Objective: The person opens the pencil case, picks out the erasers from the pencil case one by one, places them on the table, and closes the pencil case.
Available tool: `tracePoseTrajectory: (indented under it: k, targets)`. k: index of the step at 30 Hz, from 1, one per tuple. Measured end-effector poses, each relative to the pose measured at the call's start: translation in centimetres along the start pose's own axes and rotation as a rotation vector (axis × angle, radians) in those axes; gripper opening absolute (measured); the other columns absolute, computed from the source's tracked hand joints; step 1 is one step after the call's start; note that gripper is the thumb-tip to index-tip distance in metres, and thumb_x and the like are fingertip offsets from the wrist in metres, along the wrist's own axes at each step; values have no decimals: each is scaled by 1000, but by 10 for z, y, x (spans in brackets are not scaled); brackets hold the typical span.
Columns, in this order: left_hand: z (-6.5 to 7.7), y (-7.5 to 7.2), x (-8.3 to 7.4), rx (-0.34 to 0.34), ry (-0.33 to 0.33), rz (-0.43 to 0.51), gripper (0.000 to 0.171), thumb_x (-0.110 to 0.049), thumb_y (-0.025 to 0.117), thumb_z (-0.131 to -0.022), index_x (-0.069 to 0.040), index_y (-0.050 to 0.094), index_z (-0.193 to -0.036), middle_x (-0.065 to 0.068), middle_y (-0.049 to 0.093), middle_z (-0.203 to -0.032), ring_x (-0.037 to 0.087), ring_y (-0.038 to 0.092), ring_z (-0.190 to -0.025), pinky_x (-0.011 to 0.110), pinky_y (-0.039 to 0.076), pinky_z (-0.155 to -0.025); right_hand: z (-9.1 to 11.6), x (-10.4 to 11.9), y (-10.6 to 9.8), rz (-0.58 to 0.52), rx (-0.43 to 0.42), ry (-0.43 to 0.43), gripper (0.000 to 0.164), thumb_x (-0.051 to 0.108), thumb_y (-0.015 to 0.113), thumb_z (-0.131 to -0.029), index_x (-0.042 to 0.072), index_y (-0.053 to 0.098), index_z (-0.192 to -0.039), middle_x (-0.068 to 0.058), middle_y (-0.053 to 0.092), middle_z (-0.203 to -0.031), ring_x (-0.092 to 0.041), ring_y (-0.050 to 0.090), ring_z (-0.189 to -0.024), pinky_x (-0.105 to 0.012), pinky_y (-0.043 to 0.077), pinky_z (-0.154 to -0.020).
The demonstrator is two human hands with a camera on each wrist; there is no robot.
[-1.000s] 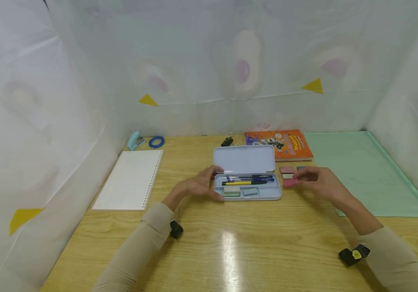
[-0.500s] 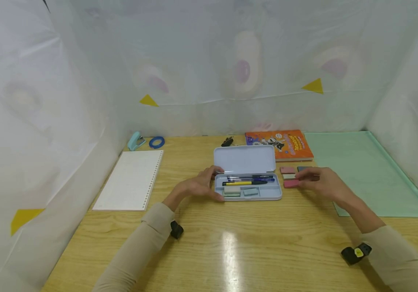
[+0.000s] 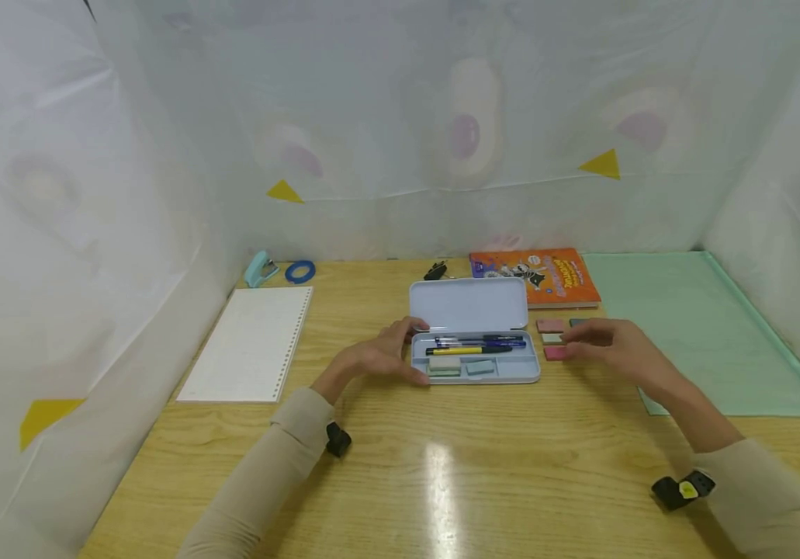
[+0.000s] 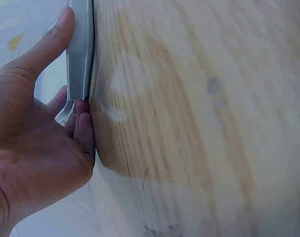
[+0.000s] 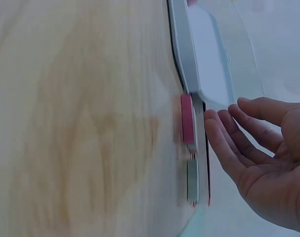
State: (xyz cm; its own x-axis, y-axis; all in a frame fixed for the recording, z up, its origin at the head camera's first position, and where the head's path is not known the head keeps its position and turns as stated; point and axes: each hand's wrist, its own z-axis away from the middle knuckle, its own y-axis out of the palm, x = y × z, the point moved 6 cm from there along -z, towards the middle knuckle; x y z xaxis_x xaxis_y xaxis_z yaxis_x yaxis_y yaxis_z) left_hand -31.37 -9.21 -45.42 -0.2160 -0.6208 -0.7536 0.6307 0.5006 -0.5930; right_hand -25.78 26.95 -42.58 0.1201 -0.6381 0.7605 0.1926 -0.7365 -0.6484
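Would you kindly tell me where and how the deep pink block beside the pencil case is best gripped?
Probably by its long front and back sides, the right hand coming from above: the deep pink block lies flat, front side exposed, while the pencil case sits close to its left end and a greenish block lies off its right.
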Motion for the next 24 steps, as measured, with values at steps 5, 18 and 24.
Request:
tracePoseTrajectory:
  k: [5, 18, 24]
  targets:
    - [0, 0, 1, 0, 1, -8, 90, -35, 89, -83, -18, 34, -152, 10, 39, -151, 29, 37, -141, 49, 30, -120, -2, 22, 24, -57, 34, -105, 28, 24, 73, -100, 5, 74, -120, -12, 72, -121, -9, 67, -102, -24, 55, -83]
    - [1, 0, 1, -3, 2, -15, 90, -34, 89, -83, -19, 34, -153, 10, 39, -150, 29, 37, -140, 49, 31, -120, -18, 61, 82, -45, 185, -263, 20, 14, 72, -99, 6, 74, -118, -8, 72, -112, -16, 66, -95, -29, 56, -77]
    - [0, 0, 1, -3, 3, -24, 90, -35, 89, -83, -19, 34, -153, 10, 40, -149, 28, 37, -139, 49, 32, -119, -23, 67, 90, -5, 188, -242, 20, 13, 74, -97, 7, 75, -116, -4, 69, -104, -18, 60, -88, -28, 53, -71]
